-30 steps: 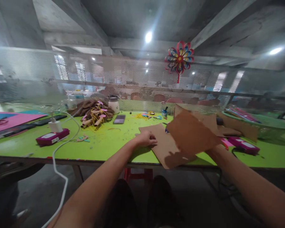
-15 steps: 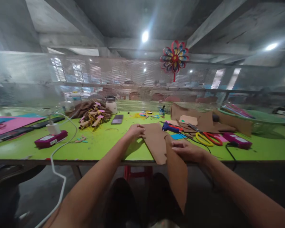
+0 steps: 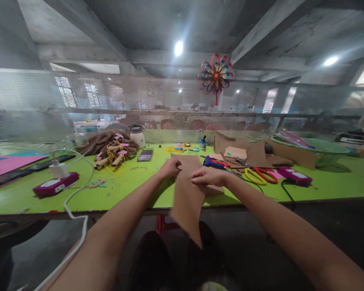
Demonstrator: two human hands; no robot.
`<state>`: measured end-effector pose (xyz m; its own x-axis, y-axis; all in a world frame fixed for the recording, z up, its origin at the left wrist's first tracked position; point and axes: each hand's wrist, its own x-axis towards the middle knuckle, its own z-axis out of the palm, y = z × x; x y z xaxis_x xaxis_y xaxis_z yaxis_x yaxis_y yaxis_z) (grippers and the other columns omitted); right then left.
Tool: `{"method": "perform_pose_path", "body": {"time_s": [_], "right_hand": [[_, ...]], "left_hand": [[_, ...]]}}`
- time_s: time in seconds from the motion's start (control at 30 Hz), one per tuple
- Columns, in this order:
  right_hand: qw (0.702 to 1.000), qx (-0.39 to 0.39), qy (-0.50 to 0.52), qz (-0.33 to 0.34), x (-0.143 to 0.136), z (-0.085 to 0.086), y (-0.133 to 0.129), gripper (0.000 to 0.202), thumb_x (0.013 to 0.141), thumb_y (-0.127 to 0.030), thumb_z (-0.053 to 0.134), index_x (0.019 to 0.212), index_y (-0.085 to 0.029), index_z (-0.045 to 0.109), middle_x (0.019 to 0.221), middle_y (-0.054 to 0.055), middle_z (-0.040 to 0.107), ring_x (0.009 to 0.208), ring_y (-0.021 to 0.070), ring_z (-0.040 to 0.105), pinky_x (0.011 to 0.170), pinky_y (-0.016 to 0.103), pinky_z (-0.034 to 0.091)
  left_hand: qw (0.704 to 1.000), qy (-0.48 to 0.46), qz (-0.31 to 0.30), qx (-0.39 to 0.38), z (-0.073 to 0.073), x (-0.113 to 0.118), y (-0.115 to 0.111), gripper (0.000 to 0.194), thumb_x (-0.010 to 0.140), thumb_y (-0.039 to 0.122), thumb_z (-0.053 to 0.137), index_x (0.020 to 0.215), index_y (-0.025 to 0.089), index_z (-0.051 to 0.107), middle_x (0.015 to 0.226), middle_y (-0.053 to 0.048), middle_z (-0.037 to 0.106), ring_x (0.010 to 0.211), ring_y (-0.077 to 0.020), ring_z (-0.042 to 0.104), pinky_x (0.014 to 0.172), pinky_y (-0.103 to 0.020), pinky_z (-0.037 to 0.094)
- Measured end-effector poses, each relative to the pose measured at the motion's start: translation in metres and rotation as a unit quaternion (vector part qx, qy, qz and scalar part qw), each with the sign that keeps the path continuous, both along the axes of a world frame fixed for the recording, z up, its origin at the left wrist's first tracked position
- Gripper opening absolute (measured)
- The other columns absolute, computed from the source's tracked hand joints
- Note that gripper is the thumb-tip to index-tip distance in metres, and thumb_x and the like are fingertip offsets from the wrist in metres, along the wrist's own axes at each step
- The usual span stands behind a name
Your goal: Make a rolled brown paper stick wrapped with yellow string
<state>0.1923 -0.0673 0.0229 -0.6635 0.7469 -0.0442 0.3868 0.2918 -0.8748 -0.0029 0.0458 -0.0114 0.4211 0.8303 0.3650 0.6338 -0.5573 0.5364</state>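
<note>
A piece of brown cardboard [image 3: 186, 202] hangs partly over the front edge of the green table [image 3: 124, 194]. My right hand [image 3: 209, 178] is closed on its right side, fingers pinched. At the upper left edge of the brown cardboard, my left hand [image 3: 171, 167] is closed with its fingertips curled on it. Another bit of cardboard [image 3: 214, 190] lies on the table under my right wrist. Just beyond that wrist lie a blue glue gun [image 3: 212, 163] and scissors [image 3: 256, 176] with yellow and red handles.
Cardboard sheets [image 3: 255, 151] and a green basket [image 3: 330, 151] fill the right side. Purple power strips [image 3: 56, 184] sit at both sides, a white cable [image 3: 79, 216] running off the left front edge. Paper-tube pieces with yellow string [image 3: 112, 155] are piled back left, beside a jar [image 3: 138, 136].
My right hand has moved left, carrying the loose cardboard piece across in front of the other one. My left hand stays at the upper left edge. The view has shifted slightly.
</note>
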Motion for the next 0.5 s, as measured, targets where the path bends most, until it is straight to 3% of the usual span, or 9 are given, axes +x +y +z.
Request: {"method": "perform_pose_path", "body": {"time_s": [0.17, 0.3, 0.4, 0.5], "right_hand": [[0.997, -0.081, -0.007, -0.001, -0.010, -0.006, 0.024, 0.031, 0.070, -0.043, 0.068, 0.069, -0.013, 0.057, 0.056, -0.006, 0.046, 0.051, 0.0061, 0.037, 0.050, 0.021, 0.029], [0.983, -0.150, 0.102, -0.005, 0.006, -0.016, 0.021, 0.028, 0.069, -0.036, 0.072, 0.077, -0.012, 0.062, 0.066, -0.002, 0.057, 0.057, 0.0072, 0.050, 0.055, 0.020, 0.036], [0.963, -0.193, 0.181, -0.040, 0.018, -0.025, 0.020, 0.027, 0.067, -0.031, 0.075, 0.080, -0.010, 0.064, 0.072, 0.001, 0.062, 0.062, 0.0087, 0.056, 0.060, 0.021, 0.041], [0.961, -0.206, 0.178, -0.051, 0.020, -0.027, 0.021, 0.026, 0.067, -0.028, 0.076, 0.082, -0.009, 0.066, 0.073, 0.003, 0.065, 0.063, 0.0102, 0.059, 0.062, 0.022, 0.043]], "left_hand": [[0.997, -0.033, -0.043, 0.047, -0.008, 0.011, 0.001, 0.009, 0.063, 0.016, 0.067, 0.072, 0.015, 0.067, 0.092, -0.007, 0.061, 0.079, -0.0151, 0.058, 0.078, -0.027, 0.047], [0.992, -0.083, 0.031, 0.085, 0.008, -0.004, -0.005, 0.024, 0.069, 0.011, 0.059, 0.092, 0.013, 0.066, 0.112, -0.013, 0.054, 0.102, -0.0203, 0.053, 0.094, -0.034, 0.040], [0.992, -0.085, 0.051, 0.078, 0.023, -0.013, -0.017, 0.024, 0.075, 0.014, 0.051, 0.094, 0.010, 0.066, 0.098, -0.013, 0.060, 0.091, -0.0208, 0.056, 0.089, -0.036, 0.042], [0.997, -0.053, -0.025, 0.044, 0.027, -0.009, -0.033, 0.020, 0.077, 0.025, 0.055, 0.088, 0.015, 0.070, 0.084, -0.005, 0.067, 0.077, -0.0160, 0.059, 0.075, -0.025, 0.045]]}}
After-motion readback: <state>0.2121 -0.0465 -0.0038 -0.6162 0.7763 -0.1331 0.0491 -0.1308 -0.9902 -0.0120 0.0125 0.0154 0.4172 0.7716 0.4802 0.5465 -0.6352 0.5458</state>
